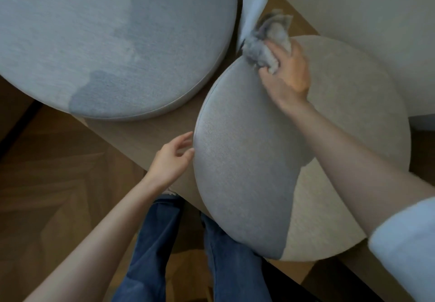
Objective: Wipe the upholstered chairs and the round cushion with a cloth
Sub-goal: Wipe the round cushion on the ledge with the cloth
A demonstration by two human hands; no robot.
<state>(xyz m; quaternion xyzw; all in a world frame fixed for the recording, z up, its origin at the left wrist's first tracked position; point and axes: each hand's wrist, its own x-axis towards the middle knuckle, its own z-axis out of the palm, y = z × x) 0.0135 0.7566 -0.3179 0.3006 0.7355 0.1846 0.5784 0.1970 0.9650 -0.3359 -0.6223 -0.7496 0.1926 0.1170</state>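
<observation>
While R hand [287, 72] wads cloth [260, 46], rnd cushion [242, 165] tilts.

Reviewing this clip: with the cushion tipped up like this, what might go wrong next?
The round cushion stands tilted on edge on the beige seat, with just fingertips of the left hand at its side rim; it may flop or slide off.
The right hand holds the cloth bunched at the top edge, so wiping may cover little.

Both bare forearms reach forward. The left hand [173, 158] is relaxed, fingers loosely spread. The right hand [288, 76] reaches farther, fingers curled round a cloth [259, 47].
</observation>
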